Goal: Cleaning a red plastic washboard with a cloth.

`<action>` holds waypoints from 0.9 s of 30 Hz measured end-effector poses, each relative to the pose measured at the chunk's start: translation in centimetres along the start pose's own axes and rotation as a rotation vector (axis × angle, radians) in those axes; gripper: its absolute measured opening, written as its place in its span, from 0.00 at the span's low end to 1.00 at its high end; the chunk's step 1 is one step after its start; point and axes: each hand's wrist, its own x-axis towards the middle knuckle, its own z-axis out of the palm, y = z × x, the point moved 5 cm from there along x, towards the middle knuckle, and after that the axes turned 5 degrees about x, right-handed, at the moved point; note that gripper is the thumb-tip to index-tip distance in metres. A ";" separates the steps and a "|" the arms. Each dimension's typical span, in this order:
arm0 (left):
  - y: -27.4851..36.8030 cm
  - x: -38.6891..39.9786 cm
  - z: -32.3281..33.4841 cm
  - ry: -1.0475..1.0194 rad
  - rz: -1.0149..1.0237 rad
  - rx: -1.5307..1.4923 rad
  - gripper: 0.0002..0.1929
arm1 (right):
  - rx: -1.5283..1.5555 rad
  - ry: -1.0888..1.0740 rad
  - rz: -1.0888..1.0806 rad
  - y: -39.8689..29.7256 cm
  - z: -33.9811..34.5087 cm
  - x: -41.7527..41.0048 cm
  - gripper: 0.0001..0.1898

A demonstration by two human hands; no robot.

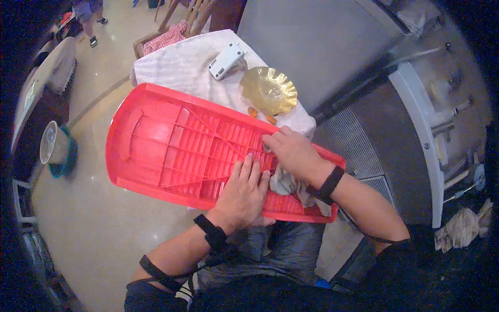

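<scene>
A long red plastic panel (156, 105) with a raised rim and moulded ribs slants across the view, in front of me and partly over a cloth-covered table. My left hand (241, 195) grips its near edge, fingers laid over the ribs and thumb low at the rim. My right hand (296, 156) presses down on the right part of the panel, bunching a greyish cloth (284, 182) against the ribs. Part of that cloth trails below the wrist towards the near right corner. The hand hides some of it.
Behind the panel, a white tablecloth (175, 70) carries a pale device (227, 61), a fluted gold dish (269, 89) and two small orange pieces (252, 112). A wooden chair (197, 17) stands beyond. A whitish bin (54, 144) stands at left, a floor grate (349, 144) at right. A person walks far off.
</scene>
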 end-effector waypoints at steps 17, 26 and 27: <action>-0.3 0.0 0.5 0.005 0.026 -0.006 0.57 | -0.394 -0.181 -0.182 -1.2 -1.2 0.3 0.10; -0.3 0.0 0.2 0.005 0.019 0.016 0.57 | -0.919 -0.266 -0.128 -3.1 1.1 -0.5 0.12; -0.2 0.1 0.2 -0.011 0.016 0.039 0.58 | -0.890 -0.245 -0.098 -3.1 1.5 -0.6 0.12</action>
